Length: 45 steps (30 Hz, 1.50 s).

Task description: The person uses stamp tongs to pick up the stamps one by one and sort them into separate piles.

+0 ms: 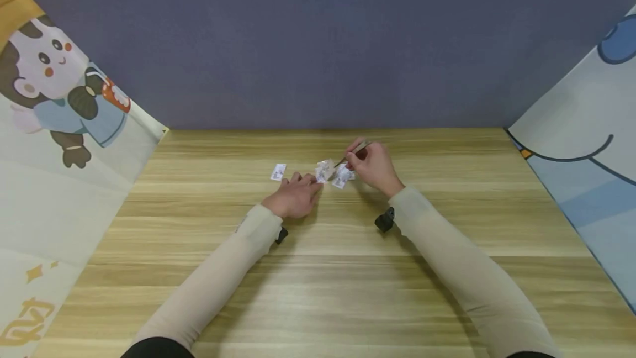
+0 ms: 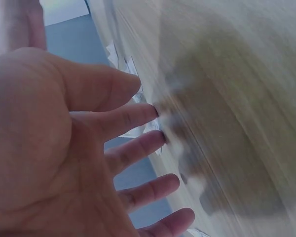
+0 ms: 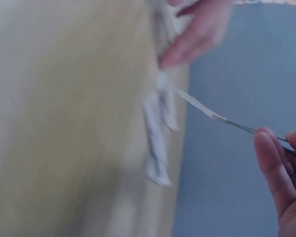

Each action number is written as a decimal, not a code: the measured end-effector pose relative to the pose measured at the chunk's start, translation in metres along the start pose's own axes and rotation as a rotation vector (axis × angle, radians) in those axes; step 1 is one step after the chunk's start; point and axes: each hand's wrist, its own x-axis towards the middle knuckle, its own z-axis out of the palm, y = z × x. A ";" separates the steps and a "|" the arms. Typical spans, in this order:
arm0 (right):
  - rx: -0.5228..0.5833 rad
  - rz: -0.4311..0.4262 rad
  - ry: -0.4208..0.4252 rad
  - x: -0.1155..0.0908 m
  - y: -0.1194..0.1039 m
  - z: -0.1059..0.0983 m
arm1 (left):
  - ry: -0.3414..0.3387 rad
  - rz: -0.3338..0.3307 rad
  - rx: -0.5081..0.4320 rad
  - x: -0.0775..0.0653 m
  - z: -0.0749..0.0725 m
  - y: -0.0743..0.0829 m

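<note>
Head: R hand (image 1: 375,169) pinches tweezers (image 1: 361,146); printed slips (image 1: 343,177) lie nr tweezers' tip, lone slip (image 1: 278,172) farther L of it. L wrist: L hand (image 2: 64,143) palm-side, fingers extended, grasping nothing. R wrist, clearer than head: held slip (image 3: 200,105) edge-on in tweezers' tip, off table (image 3: 64,148).

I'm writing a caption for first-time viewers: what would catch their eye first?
Probably the big cartoon figure at the head view's left. Next, toward the far side of the wooden table, the right hand holds tweezers with a small slip at their tip. The left hand spreads beside it, near other printed slips.
</note>
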 end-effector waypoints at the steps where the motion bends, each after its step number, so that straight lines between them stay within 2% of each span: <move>1: 0.011 -0.005 0.008 0.000 0.000 -0.005 | -0.002 0.002 -0.003 0.001 0.000 0.000; 4: 0.053 0.011 0.026 0.001 -0.001 -0.023 | 0.000 0.007 -0.015 0.003 -0.002 0.002; 8: 0.043 0.060 0.051 0.001 0.004 -0.048 | 0.035 0.032 -0.055 0.009 -0.007 0.008; 12: 0.020 0.112 0.067 0.000 0.013 -0.068 | 0.064 0.073 -0.066 0.020 -0.010 0.019; 15: 0.000 0.126 0.077 -0.002 0.022 -0.076 | 0.052 0.084 -0.046 0.030 -0.011 0.029; 23: -0.011 0.143 0.062 -0.007 0.048 -0.076 | -0.016 0.086 -0.001 0.057 -0.018 0.061; 29: -0.034 0.165 0.057 -0.008 0.054 -0.070 | -0.073 0.062 0.042 0.072 -0.017 0.076; 34: -0.037 0.159 0.053 -0.008 0.054 -0.073 | -0.087 0.051 0.073 0.076 -0.017 0.082; 41: -0.142 0.166 0.156 -0.013 0.052 -0.084 | -0.072 0.075 0.081 0.079 -0.017 0.087; 45: -0.153 0.144 0.161 -0.016 0.049 -0.091 | -0.042 0.107 0.054 0.075 -0.018 0.087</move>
